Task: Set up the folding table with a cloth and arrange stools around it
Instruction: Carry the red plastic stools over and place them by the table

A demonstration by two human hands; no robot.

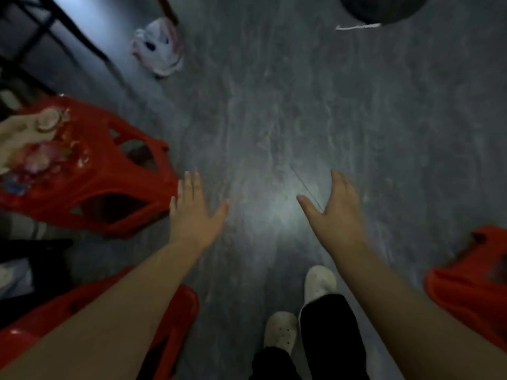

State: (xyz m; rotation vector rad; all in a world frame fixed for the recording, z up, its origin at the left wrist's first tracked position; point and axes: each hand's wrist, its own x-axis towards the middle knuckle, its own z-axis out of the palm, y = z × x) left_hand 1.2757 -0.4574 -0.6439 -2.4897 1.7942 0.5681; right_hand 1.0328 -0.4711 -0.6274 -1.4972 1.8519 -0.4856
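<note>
I look down at a grey floor [274, 119]. My left hand [193, 212] hangs above it with straight, spread fingers, just right of a red plastic stool [109, 171] whose seat carries small items. My right hand [336, 215] is likewise flat and empty over bare floor. A second red stool [175, 319] lies partly under my left forearm. A third red stool [466, 292] sits at the right edge. No table or cloth is in view.
A white plastic bag [159, 48] lies on the floor at the top left beside dark metal legs [68, 31]. A dark round object [384, 9] sits at the top right. My feet in white shoes [318, 283] stand at the bottom centre.
</note>
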